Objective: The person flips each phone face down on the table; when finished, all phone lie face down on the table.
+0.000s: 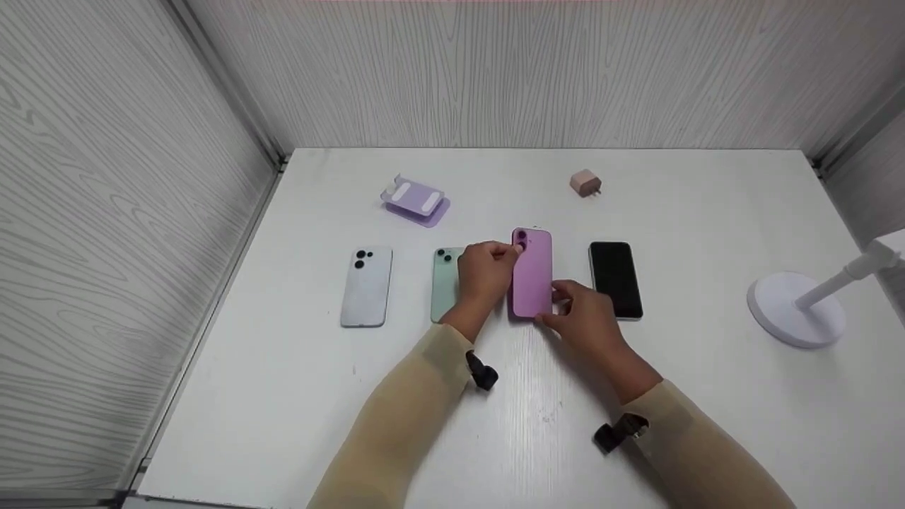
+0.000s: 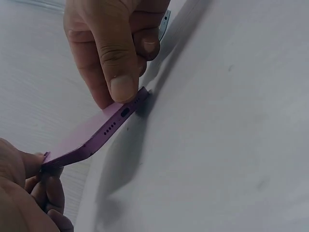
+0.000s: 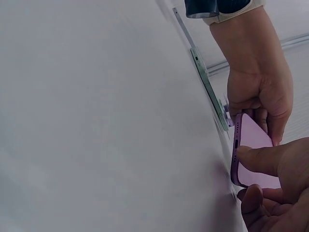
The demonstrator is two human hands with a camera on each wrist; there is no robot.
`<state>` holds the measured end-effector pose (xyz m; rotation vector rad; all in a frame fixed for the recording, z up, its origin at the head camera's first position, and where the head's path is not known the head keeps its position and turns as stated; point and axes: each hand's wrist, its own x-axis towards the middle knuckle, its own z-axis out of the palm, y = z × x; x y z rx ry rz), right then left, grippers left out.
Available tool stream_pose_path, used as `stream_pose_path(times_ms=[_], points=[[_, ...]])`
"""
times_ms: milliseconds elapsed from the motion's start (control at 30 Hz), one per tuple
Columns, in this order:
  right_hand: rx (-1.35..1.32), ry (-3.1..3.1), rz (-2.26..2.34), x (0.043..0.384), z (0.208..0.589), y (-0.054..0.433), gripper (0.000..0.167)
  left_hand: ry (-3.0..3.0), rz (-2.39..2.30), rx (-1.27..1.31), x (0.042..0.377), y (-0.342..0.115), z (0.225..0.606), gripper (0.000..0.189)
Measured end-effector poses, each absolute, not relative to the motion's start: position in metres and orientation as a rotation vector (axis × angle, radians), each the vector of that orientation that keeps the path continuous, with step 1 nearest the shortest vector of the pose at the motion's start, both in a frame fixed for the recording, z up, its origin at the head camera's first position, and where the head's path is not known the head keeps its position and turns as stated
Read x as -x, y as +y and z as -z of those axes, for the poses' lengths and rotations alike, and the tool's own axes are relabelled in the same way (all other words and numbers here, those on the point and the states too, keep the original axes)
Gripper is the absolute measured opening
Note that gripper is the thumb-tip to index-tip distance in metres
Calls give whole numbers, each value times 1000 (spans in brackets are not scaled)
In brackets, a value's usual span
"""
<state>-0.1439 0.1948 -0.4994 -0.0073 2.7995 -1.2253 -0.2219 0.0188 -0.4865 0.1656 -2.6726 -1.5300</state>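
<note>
A pink smartphone, its back and camera lenses facing up, lies between both hands. My left hand pinches its left edge near the cameras. At the lower right corner, my right hand grips it, thumb by the bottom edge and fingers along the side. The left wrist view shows the pink phone's bottom edge with its charging port, tilted over a shadow on the table. Beside it lies a green smartphone, back up, partly covered by my left hand. Right of my right hand rests a black-screened smartphone.
On the white table a white smartphone lies back up at the left. Behind are a lilac folding phone stand and a pink charger plug. A white round-based stand is at the right. Wood-grain panels enclose the table.
</note>
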Motion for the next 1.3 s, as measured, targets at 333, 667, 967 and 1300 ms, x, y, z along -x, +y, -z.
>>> stream_pose_path(times_ms=[333, 667, 967, 1300], points=[[15, 2793, 1187, 145, 500, 196, 64, -2754, 1477, -235, 221, 22, 488, 20], [52, 2845, 1136, 143, 499, 197, 57, -2891, 1249, -177, 215, 30, 489, 22], [37, 2850, 1130, 142, 499, 200, 56, -2836, 1299, -60, 201, 40, 495, 26], [87, 2863, 1098, 142, 499, 202, 56, -2892, 1229, -46, 194, 44, 501, 45]])
